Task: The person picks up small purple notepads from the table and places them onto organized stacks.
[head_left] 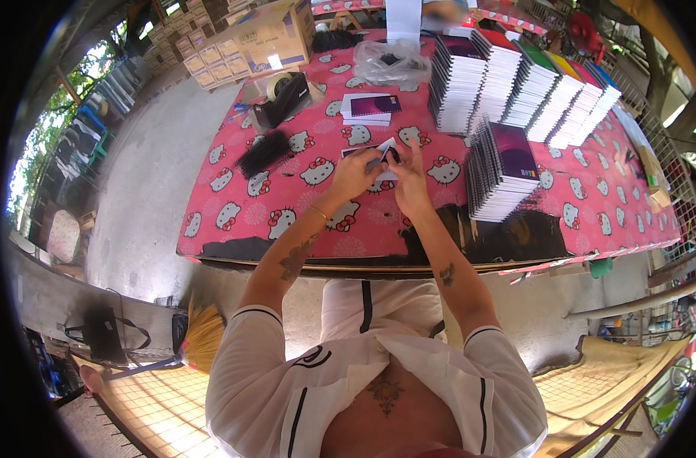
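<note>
Over the middle of the table, a small notebook (387,146) with white pages and a dark part is between my hands. My left hand (353,174) pinches it from the left. My right hand (410,179) grips its right side, one finger pointing up. My fingers cover much of it, so its binding cannot be made out. Beyond my hands lie white sheets with a dark purple cover (375,105) on top. To the right stands a stack of purple-covered spiral notebooks (508,156). A bundle of black binding wires (265,153) lies to the left.
A black tape dispenser (281,101) stands at the back left, near a large carton (275,37). Clear plastic wrap (390,62) lies at the back. Tall notebook stacks (533,72) with coloured covers line the back right. The table (317,243) has a pink patterned cover.
</note>
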Available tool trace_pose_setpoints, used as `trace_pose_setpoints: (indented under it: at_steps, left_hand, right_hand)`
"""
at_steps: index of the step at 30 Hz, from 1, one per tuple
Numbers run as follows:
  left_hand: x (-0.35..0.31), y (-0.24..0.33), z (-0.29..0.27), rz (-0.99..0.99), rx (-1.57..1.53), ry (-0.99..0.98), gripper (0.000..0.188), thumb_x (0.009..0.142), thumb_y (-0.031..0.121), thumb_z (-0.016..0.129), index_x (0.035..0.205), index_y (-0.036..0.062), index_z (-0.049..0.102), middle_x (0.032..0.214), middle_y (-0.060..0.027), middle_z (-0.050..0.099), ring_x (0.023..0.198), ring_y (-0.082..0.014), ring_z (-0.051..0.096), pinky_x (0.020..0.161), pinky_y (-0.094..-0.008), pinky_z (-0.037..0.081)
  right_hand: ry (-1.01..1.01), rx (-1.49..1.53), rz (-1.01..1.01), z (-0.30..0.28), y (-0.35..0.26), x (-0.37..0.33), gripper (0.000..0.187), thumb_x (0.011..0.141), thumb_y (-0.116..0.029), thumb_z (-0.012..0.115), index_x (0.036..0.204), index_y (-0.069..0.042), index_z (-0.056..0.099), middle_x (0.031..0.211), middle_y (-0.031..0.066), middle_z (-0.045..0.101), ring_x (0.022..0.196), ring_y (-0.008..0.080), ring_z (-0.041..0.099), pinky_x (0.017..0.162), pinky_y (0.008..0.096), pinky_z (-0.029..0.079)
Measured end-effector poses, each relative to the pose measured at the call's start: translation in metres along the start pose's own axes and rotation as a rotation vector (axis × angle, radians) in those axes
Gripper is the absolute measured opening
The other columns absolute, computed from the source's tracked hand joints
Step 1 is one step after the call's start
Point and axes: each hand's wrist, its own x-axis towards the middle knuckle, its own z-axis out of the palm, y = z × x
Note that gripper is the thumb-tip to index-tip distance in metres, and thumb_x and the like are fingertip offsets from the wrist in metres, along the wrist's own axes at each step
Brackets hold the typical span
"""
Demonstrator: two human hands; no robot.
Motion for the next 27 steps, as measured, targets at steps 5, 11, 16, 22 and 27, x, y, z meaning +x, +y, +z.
trace_pose_setpoints:
  at_steps: [5, 11, 16, 22, 27]
  left_hand:
    - [0.020, -0.022, -0.010, -0.018, 0.070, 0.113, 0.009, 0.094, 0.019, 0.061, 0.101, 0.0119, 0.061, 0.086, -0.0175, 0.069, 0.078, -0.0419, 0.068, 0.066, -0.0518, 0.053]
    - [0.068, 0.027, -0.083, 0.016, 0.199, -0.037, 0.012, 0.102, 0.019, 0.050, 0.108, 0.0089, 0.049, 0.072, -0.0203, 0.066, 0.070, -0.0457, 0.065, 0.062, -0.0580, 0.049]
    - [-0.020, 0.043, -0.072, 0.253, 0.283, -0.220, 0.026, 0.099, 0.023, 0.059, 0.120, 0.0094, 0.051, 0.082, -0.0191, 0.066, 0.076, -0.0397, 0.068, 0.059, -0.0504, 0.051]
    - [-0.074, 0.067, -0.041, 0.113, 0.221, 0.173, 0.057, 0.088, 0.014, 0.070, 0.141, 0.0134, 0.049, 0.130, -0.0243, 0.052, 0.110, -0.0394, 0.060, 0.090, -0.0431, 0.051]
    - [-0.105, 0.050, -0.004, -0.152, -0.095, 0.310, 0.063, 0.083, -0.003, 0.064, 0.142, 0.0150, 0.050, 0.141, -0.0263, 0.040, 0.118, -0.0429, 0.053, 0.093, -0.0458, 0.049]
  right_hand:
    - [0.131, -0.159, 0.082, -0.008, 0.016, 0.003, 0.091, 0.084, 0.011, 0.053, 0.161, -0.017, 0.014, 0.152, 0.0138, 0.032, 0.143, 0.0280, 0.037, 0.108, 0.0336, 0.037]
    - [0.105, -0.110, 0.105, -0.028, -0.005, 0.003, 0.092, 0.084, 0.002, 0.065, 0.160, -0.011, 0.016, 0.154, 0.0166, 0.034, 0.145, 0.0266, 0.035, 0.111, 0.0338, 0.033]
    - [-0.195, -0.813, -0.255, 0.001, -0.026, -0.049, 0.088, 0.082, -0.005, 0.076, 0.156, -0.009, 0.028, 0.136, 0.0156, 0.053, 0.122, 0.0238, 0.054, 0.101, 0.0338, 0.044]
    - [-0.137, -0.730, -0.169, -0.023, -0.009, -0.062, 0.059, 0.085, 0.002, 0.071, 0.138, -0.004, 0.045, 0.119, 0.0094, 0.060, 0.108, 0.0170, 0.058, 0.093, 0.0315, 0.048]
    - [-0.191, -0.548, -0.091, -0.024, 0.011, -0.062, 0.042, 0.091, -0.002, 0.067, 0.129, -0.004, 0.049, 0.116, 0.0082, 0.058, 0.107, 0.0144, 0.055, 0.094, 0.0297, 0.045]
